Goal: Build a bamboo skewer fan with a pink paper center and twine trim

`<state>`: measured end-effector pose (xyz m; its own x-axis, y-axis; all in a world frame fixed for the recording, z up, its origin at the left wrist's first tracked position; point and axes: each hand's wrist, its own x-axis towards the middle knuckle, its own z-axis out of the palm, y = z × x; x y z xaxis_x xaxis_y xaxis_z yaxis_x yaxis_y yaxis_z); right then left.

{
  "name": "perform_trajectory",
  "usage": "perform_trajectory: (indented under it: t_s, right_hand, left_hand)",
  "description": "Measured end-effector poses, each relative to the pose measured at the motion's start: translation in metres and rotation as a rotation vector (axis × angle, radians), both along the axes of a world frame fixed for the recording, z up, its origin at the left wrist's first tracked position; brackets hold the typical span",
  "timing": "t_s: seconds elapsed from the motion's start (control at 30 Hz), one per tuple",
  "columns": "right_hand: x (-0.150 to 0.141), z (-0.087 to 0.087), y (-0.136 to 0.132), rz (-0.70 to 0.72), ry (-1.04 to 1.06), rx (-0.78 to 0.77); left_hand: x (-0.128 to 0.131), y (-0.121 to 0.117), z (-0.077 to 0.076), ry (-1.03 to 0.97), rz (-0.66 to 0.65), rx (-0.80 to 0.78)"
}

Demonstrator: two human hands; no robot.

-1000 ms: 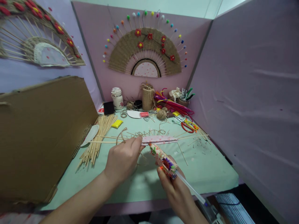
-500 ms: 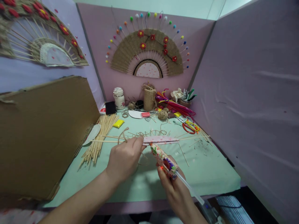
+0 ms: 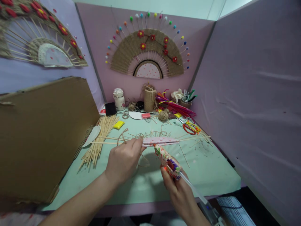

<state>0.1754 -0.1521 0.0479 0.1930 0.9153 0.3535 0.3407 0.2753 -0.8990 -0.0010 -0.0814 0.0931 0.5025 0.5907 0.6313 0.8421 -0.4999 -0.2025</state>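
In the head view, my left hand (image 3: 123,160) pinches the left end of a spotted fan (image 3: 161,141), held above the middle of the worktop (image 3: 211,175). My right hand (image 3: 180,193) is wrapped around a glue gun (image 3: 167,160), nozzle (image 3: 154,145) at the fan's near edge; contact cannot be confirmed. Loose sticks (image 3: 92,157) lie along the worktop's left edge; scissors (image 3: 185,124) lie near its right edge.

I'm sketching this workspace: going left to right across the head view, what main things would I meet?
Cardboard, bundle of sticks, left hand, floral glue gun, scissors.
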Motion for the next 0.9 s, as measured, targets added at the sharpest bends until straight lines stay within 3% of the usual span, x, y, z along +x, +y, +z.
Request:
perform_trajectory:
  t_s: [0.3,0.63,0.9]
  right_hand:
    - [0.023,-0.015,-0.008,-0.057,0.006,-0.068]
    - [0.023,-0.006,-0.007,-0.091,-0.063,-0.075]
    - [0.026,-0.017,-0.009,-0.125,-0.091,-0.14]
  left_hand:
    - [-0.001,0.001,-0.001,0.013,-0.005,0.018]
    - [-0.002,0.003,-0.001,0.025,0.002,0.026]
    - [-0.003,0.004,-0.002,0.014,-0.008,0.037]
